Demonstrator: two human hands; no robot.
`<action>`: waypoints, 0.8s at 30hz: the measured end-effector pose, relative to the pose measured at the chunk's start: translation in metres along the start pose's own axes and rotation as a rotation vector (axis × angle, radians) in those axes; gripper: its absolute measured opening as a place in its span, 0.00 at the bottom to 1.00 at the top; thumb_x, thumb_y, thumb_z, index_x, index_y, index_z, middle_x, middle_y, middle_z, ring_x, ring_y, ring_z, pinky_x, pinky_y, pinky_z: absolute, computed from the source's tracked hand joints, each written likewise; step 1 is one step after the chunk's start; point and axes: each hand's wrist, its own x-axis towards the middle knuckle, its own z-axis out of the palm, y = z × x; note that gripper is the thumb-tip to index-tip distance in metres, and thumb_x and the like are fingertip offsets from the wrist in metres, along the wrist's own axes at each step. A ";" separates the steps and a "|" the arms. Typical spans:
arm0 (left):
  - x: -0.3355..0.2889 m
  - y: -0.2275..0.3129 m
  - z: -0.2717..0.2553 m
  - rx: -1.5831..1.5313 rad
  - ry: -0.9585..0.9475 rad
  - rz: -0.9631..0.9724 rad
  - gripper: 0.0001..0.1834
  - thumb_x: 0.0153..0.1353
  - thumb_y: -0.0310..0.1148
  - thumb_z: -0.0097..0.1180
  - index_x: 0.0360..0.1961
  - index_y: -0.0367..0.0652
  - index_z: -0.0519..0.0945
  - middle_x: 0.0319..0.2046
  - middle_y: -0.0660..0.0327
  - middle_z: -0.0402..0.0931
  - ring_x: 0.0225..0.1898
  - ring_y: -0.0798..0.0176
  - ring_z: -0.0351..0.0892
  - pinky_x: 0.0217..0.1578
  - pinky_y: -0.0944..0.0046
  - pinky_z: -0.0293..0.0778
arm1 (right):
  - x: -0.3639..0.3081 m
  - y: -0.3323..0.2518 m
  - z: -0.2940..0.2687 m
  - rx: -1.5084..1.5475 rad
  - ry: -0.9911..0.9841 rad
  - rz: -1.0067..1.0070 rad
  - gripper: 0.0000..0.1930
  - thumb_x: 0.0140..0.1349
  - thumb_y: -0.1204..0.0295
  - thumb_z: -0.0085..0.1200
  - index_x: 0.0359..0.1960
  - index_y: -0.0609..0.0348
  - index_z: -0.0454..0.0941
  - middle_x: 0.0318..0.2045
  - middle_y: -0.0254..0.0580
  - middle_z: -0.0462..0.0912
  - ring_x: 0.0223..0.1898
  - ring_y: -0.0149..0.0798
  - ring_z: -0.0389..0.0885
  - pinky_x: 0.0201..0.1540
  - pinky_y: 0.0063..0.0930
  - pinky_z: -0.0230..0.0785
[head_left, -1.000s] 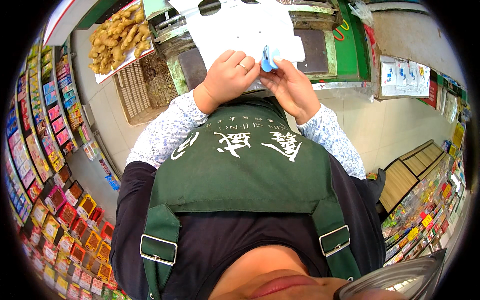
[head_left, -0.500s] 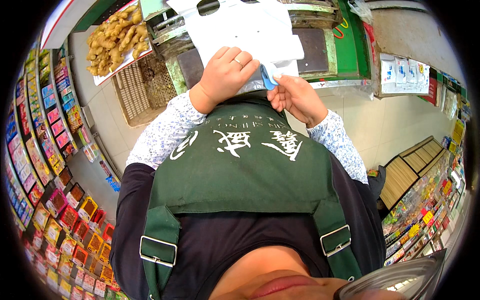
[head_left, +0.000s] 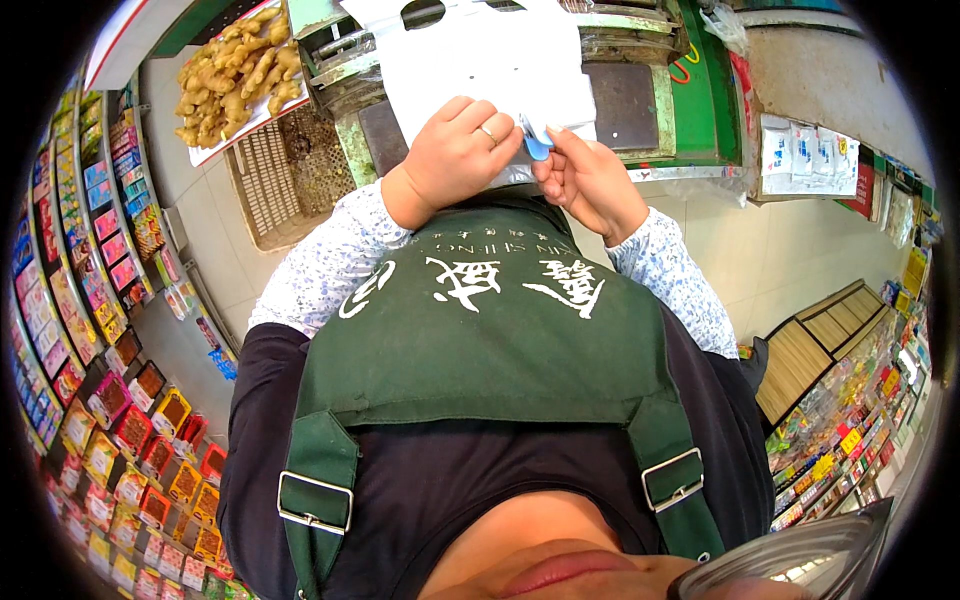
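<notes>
My left hand (head_left: 450, 155) is closed, its fingers curled and a ring on one of them. Its fingertips meet the left edge of a small blue-and-white flat piece (head_left: 536, 142); what lies inside the curled fingers is hidden. From the other side my right hand (head_left: 594, 182) pinches that piece between thumb and forefinger, the other fingers bent in below. I cannot make out what kind of piece it is. Just beyond both hands, a white plastic carrier bag (head_left: 485, 65) with cut-out handles lies spread over the worn green stand.
Ginger roots (head_left: 235, 75) are heaped at the far left, above a tan plastic crate (head_left: 262, 190). White packets (head_left: 808, 155) sit on a ledge at the far right. Shelves of packaged goods (head_left: 140, 430) line the left, with more goods (head_left: 850, 430) at the lower right.
My right hand has shifted slightly left and its wrist has turned a little. The blue-and-white piece has tilted and stays between my hands. The bag's right side sits slightly further left.
</notes>
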 end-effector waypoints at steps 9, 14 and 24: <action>-0.014 -0.006 -0.013 -0.018 -0.020 -0.130 0.11 0.48 0.29 0.59 0.36 0.44 0.79 0.34 0.65 0.78 0.35 0.60 0.78 0.39 0.59 0.72 | 0.006 0.003 -0.004 -0.048 -0.022 -0.051 0.15 0.73 0.60 0.50 0.33 0.58 0.72 0.21 0.33 0.75 0.17 0.24 0.68 0.18 0.18 0.57; -0.038 -0.012 -0.018 -0.040 0.025 -0.134 0.10 0.48 0.25 0.60 0.34 0.43 0.78 0.33 0.64 0.79 0.35 0.59 0.79 0.39 0.59 0.73 | 0.000 0.000 0.001 -0.307 0.069 -0.021 0.16 0.71 0.58 0.55 0.36 0.60 0.72 0.20 0.32 0.75 0.16 0.22 0.69 0.16 0.16 0.56; -0.043 -0.014 -0.021 -0.014 0.018 -0.101 0.10 0.48 0.26 0.61 0.35 0.43 0.79 0.33 0.65 0.79 0.36 0.60 0.79 0.39 0.60 0.73 | -0.006 0.024 -0.003 -0.352 -0.034 -0.041 0.13 0.65 0.67 0.61 0.39 0.68 0.80 0.31 0.39 0.84 0.35 0.28 0.81 0.42 0.21 0.73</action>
